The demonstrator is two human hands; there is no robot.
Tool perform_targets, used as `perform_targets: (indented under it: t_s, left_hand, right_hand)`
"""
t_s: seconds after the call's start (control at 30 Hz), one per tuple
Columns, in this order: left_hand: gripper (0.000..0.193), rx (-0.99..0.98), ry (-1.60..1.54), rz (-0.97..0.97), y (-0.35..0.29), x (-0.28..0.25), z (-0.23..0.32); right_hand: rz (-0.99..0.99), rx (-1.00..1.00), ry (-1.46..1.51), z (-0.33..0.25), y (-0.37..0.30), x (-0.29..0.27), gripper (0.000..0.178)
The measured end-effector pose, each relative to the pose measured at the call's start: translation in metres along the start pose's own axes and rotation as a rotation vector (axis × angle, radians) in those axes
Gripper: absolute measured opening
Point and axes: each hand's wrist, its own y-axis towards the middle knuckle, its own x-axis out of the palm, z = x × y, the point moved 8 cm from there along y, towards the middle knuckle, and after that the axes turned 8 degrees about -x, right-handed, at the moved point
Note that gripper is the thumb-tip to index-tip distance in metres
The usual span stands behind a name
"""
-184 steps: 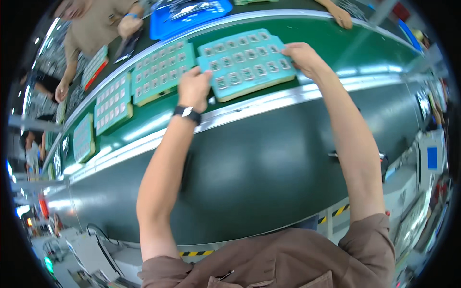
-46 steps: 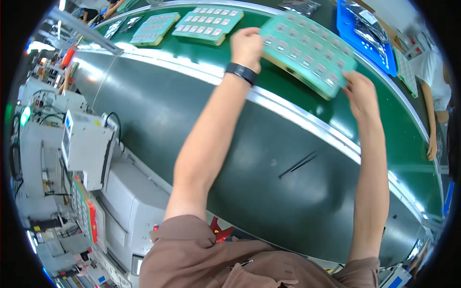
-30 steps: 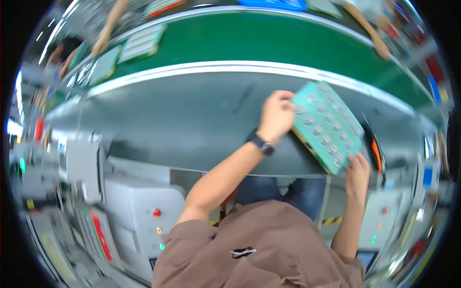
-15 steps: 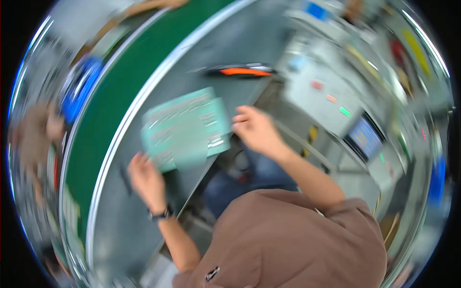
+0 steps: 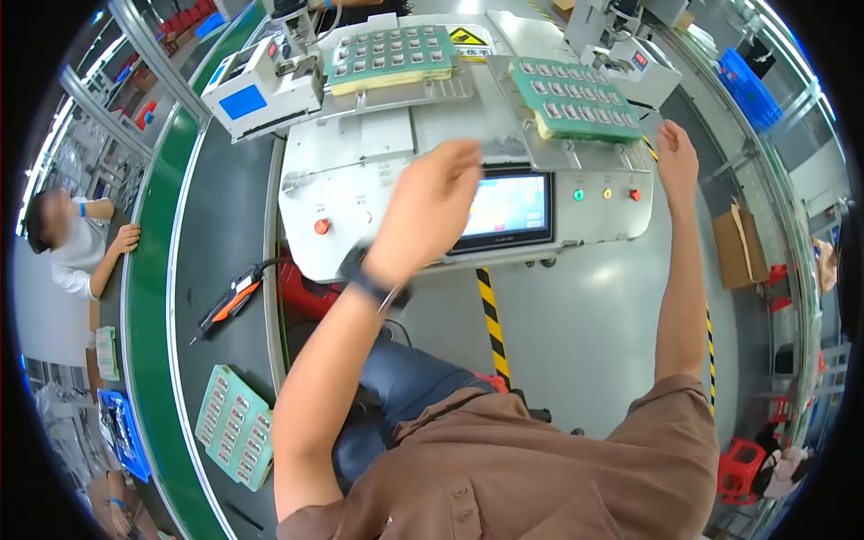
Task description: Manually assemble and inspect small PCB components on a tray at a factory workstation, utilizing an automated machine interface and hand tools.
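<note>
My left hand [image 5: 430, 196], a little smeared by motion, hovers over the touch screen [image 5: 508, 209] of a white bench machine [image 5: 346, 171]. Its fingers are loosely bent and apart, with nothing seen in them. My right hand [image 5: 678, 162] is raised by the machine's right edge, loosely open and apparently holding nothing. Nearest to it is a green tray [image 5: 576, 99] with rows of small metallic parts, lying on a metal plate at the right. A similar green tray [image 5: 391, 56] lies on the left plate, beyond my left hand.
On the grey bench at the left lie an orange-and-black electric screwdriver [image 5: 232, 304] and another filled green tray [image 5: 236, 427]. A red button [image 5: 322, 227] sits on the machine's left front. Across the green belt [image 5: 148, 270] is a person. A cardboard box [image 5: 740, 245] stands at right.
My view has swung right from the bench to the machine. Both hands have moved away from the bench tray, which now lies at the lower left. My left hand is now over the screen.
</note>
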Motion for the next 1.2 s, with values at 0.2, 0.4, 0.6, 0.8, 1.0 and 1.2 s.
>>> perform_targets:
  t_s: [0.2, 0.4, 0.6, 0.8, 1.0, 1.2]
  left_hand:
    - [0.03, -0.19, 0.343, 0.12, 0.161, 0.061, -0.053]
    - [0.031, -0.391, 0.28, 0.261, 0.183, 0.065, -0.067]
    - [0.025, -0.572, 0.026, 0.416, 0.187, 0.076, -0.1]
    - [0.032, -0.435, -0.126, 0.228, 0.168, 0.052, -0.039]
    - [0.021, -0.385, 0.101, 0.497, 0.102, -0.061, -0.052]
    - [0.015, -0.075, 0.039, 1.306, -0.33, -0.193, 0.027]
  right_hand:
    - [-0.552, 0.494, 0.477, 0.072, 0.055, 0.114, 0.018]
    - [-0.636, 0.667, 0.504, 0.09, 0.068, 0.148, 0.01]
    - [-0.81, 0.627, 0.707, 0.112, 0.066, 0.163, 0.026]
    - [-0.695, 0.36, 0.631, 0.105, 0.172, 0.097, 0.039]
    - [-0.814, 0.24, 0.525, -0.05, 0.164, 0.144, 0.056]
    - [-1.416, 0.035, 1.079, -0.376, -0.095, 0.258, 0.048]
